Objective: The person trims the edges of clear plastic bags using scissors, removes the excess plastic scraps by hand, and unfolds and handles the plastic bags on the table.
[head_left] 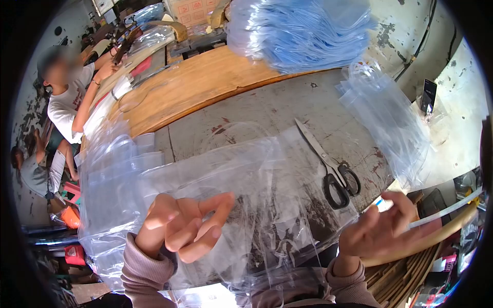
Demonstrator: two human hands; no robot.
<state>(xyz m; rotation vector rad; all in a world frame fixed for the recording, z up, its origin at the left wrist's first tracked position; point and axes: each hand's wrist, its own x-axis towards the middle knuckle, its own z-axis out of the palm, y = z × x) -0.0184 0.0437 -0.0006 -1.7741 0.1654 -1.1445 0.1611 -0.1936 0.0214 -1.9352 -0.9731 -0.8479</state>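
Observation:
My left hand (187, 226) is raised over a transparent plastic bag (226, 164) on the worn table. Its fingers are half bent and apart, with nothing visible in them. Off the table's right front edge, my right hand (377, 226) hovers with thumb and fingers spread, holding nothing. Black-handled scissors (328, 167) lie between the hands and farther back, blades slightly parted and pointing away from me. The bag spreads toward the front edge, and its lower part blends with other loose plastic. At the left, a stack of transparent plastic bags (110, 195) overhangs the table's side.
A big pile of bluish plastic bags (308, 36) sits on the wooden board (195, 82) at the back. More transparent bags with handles (385, 118) lie at the right, near a phone (428, 96). Another person (74, 97) works at the far left.

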